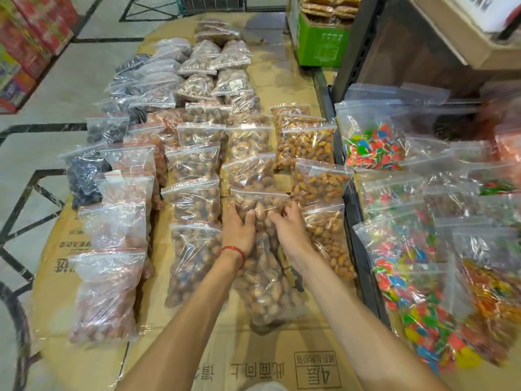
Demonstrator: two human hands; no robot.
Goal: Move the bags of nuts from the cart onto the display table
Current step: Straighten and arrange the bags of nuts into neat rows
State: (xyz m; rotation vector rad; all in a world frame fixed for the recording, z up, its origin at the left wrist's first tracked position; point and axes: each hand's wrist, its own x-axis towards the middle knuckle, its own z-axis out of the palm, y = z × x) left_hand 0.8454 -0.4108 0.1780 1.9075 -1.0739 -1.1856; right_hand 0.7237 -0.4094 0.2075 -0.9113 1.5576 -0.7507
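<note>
Two hands meet on one clear zip-top plastic bag of brown shelled nuts, which lies flat on the cardboard-covered display surface in the third column of bags from the left. Its sealed edge points away from the person, so its long axis runs straight out from the body, in line with both forearms. The left hand lies palm-down on the bag's left half, fingers spread and curled over the plastic, a red string bracelet at the wrist. The right hand pinches the bag's right edge between thumb and fingertips. Both are equally near; neither has to reach across. Beneath the wrists lies another clear bag of similar brown nuts, its top tucked under the held one. To the right sit clear bags of golden-orange nuts, and beyond a dark metal rail, clear bags of multicoloured sweets. My guess is that the bag is being settled into its row, with only a nudge along its length needed.
</note>
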